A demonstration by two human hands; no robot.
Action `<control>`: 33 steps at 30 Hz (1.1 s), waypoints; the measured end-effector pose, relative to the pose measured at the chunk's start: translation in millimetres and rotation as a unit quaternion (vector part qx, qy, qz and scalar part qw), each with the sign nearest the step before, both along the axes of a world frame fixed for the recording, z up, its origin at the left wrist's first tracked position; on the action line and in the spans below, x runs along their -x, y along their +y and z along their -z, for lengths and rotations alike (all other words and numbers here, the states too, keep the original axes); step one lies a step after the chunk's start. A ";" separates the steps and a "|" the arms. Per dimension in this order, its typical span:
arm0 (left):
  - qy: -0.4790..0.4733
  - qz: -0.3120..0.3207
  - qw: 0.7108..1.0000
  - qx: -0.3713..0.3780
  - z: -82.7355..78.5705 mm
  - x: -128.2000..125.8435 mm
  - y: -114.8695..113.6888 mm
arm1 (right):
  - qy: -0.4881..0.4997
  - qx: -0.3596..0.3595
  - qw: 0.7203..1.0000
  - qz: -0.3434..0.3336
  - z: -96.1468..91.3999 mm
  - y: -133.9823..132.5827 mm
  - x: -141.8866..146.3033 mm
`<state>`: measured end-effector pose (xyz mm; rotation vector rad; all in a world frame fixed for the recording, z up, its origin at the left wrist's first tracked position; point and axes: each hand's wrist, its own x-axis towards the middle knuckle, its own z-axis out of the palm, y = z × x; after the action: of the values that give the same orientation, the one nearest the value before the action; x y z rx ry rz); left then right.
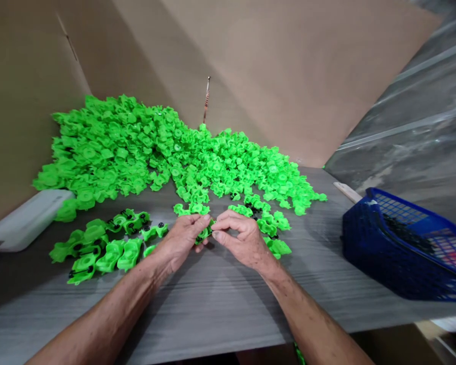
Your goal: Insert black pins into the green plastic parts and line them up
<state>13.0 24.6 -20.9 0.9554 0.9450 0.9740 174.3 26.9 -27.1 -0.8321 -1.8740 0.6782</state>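
Observation:
My left hand (183, 238) and my right hand (240, 237) meet at the middle of a grey table (213, 304). Both pinch one small green plastic part (205, 232) between their fingertips. A big heap of the same green plastic parts (167, 152) lies behind the hands, across the back of the table. To the left of my left hand sits a smaller group of green parts with black pieces on them (106, 243). A few loose green parts (273, 228) lie just right of my right hand.
A blue mesh basket (368, 243) with dark small pieces inside stands at the right table edge. A white flat box (23, 220) lies at the left. Brown cardboard walls (289, 76) rise behind the heap, with a thin metal rod (206, 101) leaning there.

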 end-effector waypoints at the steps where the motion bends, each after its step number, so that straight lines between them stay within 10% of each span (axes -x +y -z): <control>1: 0.004 -0.006 1.000 -0.011 0.3 -0.5 0.0 | 0.003 0.003 1.000 0.002 0.3 0.1 0.6; 33: 0.157 -0.069 0.965 -0.199 2.6 -4.6 -5.1 | 0.031 -0.181 0.969 0.165 9.3 -8.7 21.8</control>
<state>17.7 19.5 -23.5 1.4281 1.1128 1.1785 152.5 18.2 -36.3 -0.8423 -1.6796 0.1474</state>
